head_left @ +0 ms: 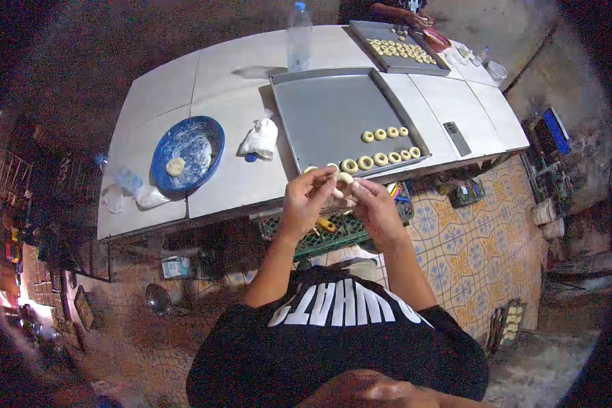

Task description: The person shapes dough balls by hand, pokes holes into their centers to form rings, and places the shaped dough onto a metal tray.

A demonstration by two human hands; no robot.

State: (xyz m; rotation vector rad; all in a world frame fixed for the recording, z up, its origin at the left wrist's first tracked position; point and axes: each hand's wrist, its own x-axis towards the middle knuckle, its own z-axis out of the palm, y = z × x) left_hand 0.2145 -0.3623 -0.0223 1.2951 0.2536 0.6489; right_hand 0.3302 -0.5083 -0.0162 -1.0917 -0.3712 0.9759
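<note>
My left hand (304, 201) and my right hand (382, 216) meet just in front of the table edge. Between them they pinch a piece of pale dough (345, 178), curved like an arch or ring. Whether its ends are joined is hidden by the fingers. Right behind the hands lies a large grey metal tray (333, 102). Along its near edge runs a row of dough rings (366, 162), and a shorter row of rings (380, 134) sits behind that at the right. My left fingers partly cover the nearest rings at the row's left end.
A blue basin (217, 151) with flour and a dough lump (175, 166) stands left, near a bag of white powder (260, 139). A clear bottle (299, 41) rises behind the tray. At the far right another person's hand (418, 20) is by a second tray (377, 30). A green crate (319, 239) sits below the table.
</note>
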